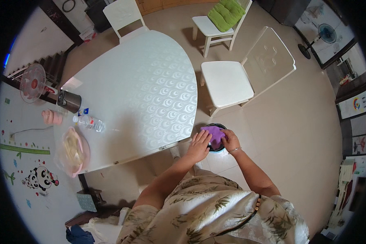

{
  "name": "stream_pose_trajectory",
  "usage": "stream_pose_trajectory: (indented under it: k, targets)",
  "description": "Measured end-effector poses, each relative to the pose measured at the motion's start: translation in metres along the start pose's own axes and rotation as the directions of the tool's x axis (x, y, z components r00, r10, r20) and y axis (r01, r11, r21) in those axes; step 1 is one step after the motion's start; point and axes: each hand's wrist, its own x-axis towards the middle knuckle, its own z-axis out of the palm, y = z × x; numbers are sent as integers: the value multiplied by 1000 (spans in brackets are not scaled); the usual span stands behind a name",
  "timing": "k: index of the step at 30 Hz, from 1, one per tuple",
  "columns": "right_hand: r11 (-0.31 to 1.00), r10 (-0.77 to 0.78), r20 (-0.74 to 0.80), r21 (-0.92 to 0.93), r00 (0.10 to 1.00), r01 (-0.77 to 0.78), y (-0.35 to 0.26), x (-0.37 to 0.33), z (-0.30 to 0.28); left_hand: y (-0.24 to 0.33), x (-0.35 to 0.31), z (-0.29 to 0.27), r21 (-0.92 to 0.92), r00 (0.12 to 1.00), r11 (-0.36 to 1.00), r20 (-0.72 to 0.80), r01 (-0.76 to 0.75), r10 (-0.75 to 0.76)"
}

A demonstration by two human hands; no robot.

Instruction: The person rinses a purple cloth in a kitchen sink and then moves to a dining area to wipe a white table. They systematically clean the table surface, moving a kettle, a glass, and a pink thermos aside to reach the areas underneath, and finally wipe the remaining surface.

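A purple cloth is held over a small dark round bin on the floor, just off the table's corner. My left hand lies flat on the cloth's left side with fingers spread. My right hand, with a bracelet on the wrist, grips the cloth's right side. Most of the bin is hidden under the cloth and both hands.
A white patterned table carries a dark mug, a lying plastic bottle, a pink cup and a covered pink dish. White chairs stand around it, one with a green cushion. A fan stands at left.
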Motion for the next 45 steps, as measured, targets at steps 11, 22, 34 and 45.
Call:
stream_pose_trajectory:
  k: [11,22,34,45]
  targets:
    - [918,106,185,359,977,-167,-38,53,-8,-45,-23,-64,-214,947,936,-104,279,-306]
    - [936,183,226,256,957,-240,-34,168,75,-150,-5,-98,-753,791,515,12,409,-611]
    - [809,-204,486,-405,849,427,-130,98,138,-150,-34,-97,-261,860,898,-288,353,-422]
    - [808,-118,194,-552,974,208,-84,197,99,-168,-63,-101,-184,862,923,-334,337,-381]
